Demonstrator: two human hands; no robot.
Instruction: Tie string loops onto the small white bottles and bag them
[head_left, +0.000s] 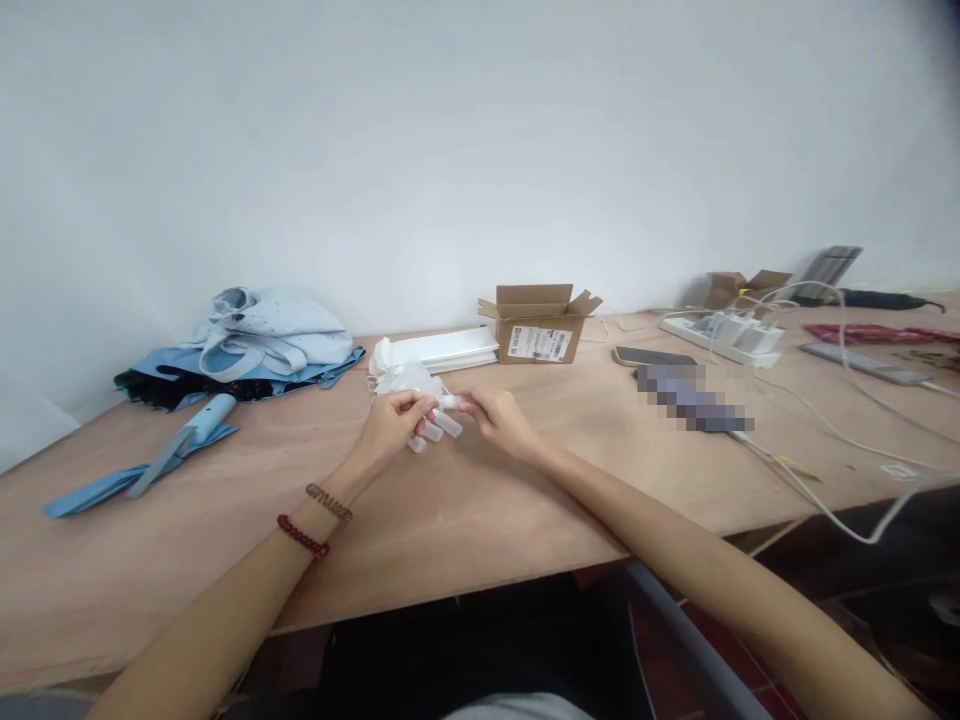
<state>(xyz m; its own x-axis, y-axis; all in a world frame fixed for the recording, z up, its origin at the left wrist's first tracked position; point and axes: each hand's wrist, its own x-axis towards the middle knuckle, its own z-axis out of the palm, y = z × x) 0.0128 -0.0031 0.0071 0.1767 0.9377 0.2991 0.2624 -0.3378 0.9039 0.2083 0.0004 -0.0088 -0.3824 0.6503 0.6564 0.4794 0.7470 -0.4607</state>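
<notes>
Behind the table's [525, 530] front edge, my left fingers [412, 402] and right fingers [474, 404] pinched translucent plastic tubes [448, 424], presumably light, slick, best gripped endwise.

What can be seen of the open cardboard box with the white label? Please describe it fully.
The cardboard box is brown and stands upright on the wooden table, near the wall, beside a flat white item; I cannot tell if they touch. Its top is open: the back flap stands up, and the side flaps spread outward. A white label with dark print, too small to read, covers much of the front. The bottom inside is hidden. Neither the left hand nor the right hand touches it.
</notes>
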